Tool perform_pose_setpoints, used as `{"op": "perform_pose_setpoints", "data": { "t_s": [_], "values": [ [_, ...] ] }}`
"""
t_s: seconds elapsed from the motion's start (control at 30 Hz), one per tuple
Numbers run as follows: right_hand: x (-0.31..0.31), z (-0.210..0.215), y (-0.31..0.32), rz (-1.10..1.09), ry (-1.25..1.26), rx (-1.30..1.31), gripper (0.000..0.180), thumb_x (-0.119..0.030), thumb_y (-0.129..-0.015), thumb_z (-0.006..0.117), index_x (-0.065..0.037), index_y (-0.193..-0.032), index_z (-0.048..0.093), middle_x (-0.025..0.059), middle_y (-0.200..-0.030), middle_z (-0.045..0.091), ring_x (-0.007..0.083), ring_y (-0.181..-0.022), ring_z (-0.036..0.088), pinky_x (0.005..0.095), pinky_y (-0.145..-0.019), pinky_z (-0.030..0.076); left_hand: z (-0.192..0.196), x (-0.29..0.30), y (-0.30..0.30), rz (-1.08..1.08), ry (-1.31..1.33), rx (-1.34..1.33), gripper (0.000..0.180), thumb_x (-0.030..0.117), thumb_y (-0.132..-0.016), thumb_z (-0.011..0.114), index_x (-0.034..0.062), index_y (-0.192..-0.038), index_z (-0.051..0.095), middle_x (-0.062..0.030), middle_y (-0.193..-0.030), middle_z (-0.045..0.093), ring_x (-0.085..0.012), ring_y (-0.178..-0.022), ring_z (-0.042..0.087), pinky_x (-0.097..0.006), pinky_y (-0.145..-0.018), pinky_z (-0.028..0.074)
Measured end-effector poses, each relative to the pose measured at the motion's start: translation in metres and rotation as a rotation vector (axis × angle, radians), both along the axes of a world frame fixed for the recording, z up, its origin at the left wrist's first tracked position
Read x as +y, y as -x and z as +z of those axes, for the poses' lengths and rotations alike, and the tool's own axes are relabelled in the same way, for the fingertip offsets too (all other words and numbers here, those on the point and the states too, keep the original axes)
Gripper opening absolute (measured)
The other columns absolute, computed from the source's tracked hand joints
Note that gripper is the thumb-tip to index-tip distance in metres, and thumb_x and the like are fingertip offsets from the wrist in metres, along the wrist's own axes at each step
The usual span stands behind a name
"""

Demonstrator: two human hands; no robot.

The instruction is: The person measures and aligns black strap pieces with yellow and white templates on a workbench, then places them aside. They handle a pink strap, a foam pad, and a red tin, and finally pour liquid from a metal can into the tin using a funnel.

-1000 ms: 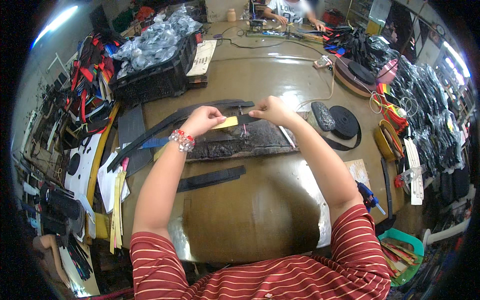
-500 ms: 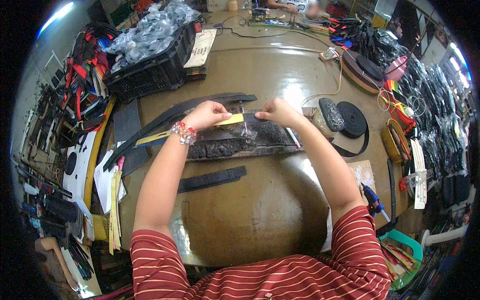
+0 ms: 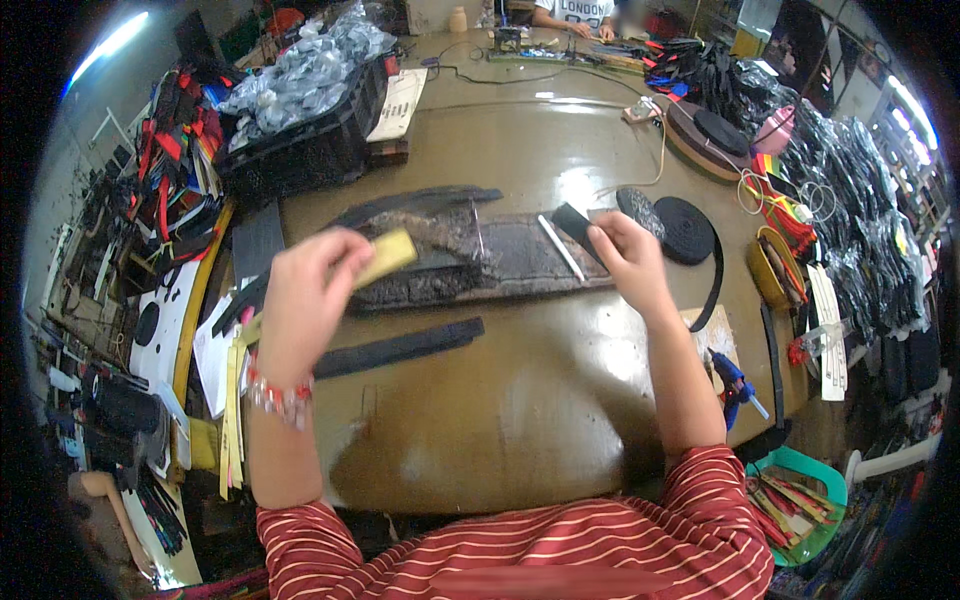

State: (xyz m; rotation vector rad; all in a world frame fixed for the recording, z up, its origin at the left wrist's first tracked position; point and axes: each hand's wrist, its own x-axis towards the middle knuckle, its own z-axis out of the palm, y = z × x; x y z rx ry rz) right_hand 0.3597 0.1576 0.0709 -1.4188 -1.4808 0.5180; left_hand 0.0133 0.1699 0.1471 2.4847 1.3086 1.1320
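My left hand [image 3: 310,300], beaded bracelet at its wrist and slightly blurred, pinches a flat yellow strip [image 3: 392,252] above the left part of a dark, charred-looking slab [image 3: 430,285]. Between thumb and fingers of my right hand [image 3: 632,262] is a short black strap piece [image 3: 574,224], over the slab's right end. A thin upright wire [image 3: 478,235] stands at the slab between my hands. Near the black strap piece, a white pen-like stick [image 3: 561,248] lies slanted on the slab. Long black straps [image 3: 420,203] lie behind the slab; more black straps [image 3: 410,343] lie in front.
Right of the slab are a black webbing roll [image 3: 688,230] and a blue glue gun [image 3: 735,378]. A black crate [image 3: 300,150] of plastic-wrapped items stands back left. Plastic-wrapped bundles [image 3: 840,200] line the right side. Another person's hands [image 3: 592,32] are at the far end.
My hands have moved apart and toward me, the left with the yellow strip, the right with the black strap piece. Those two pieces, end to end at the wire before, are now separated.
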Motion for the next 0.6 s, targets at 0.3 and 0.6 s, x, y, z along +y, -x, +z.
{"op": "perform_pose_setpoints", "data": {
  "t_s": [0.3,0.6],
  "values": [
    [-0.126,-0.023,0.031,-0.073,0.226,0.224,0.014,-0.006,-0.084,0.066,0.000,-0.096,0.060,0.0057,-0.080,0.065,0.0085,-0.067,0.061,0.0251,-0.055,0.049,-0.114,-0.100,-0.076,-0.146,0.567,0.403,0.014,0.022,-0.090,0.056,0.0084,-0.095,0.056,-0.0167,-0.083,0.065,-0.0328,-0.078,0.064,-0.043,-0.069,0.050],
    [-0.148,-0.021,0.053,0.056,0.016,0.831,0.014,-0.008,-0.089,0.062,0.001,-0.098,0.057,0.0080,-0.087,0.065,0.0141,-0.069,0.064,0.0280,-0.060,0.056,-0.035,-0.107,-0.095,-0.285,0.187,-0.102,0.012,0.005,-0.083,0.065,-0.0002,-0.091,0.059,-0.0095,-0.088,0.063,-0.0190,-0.076,0.062,-0.028,-0.070,0.050]
  ]
}}
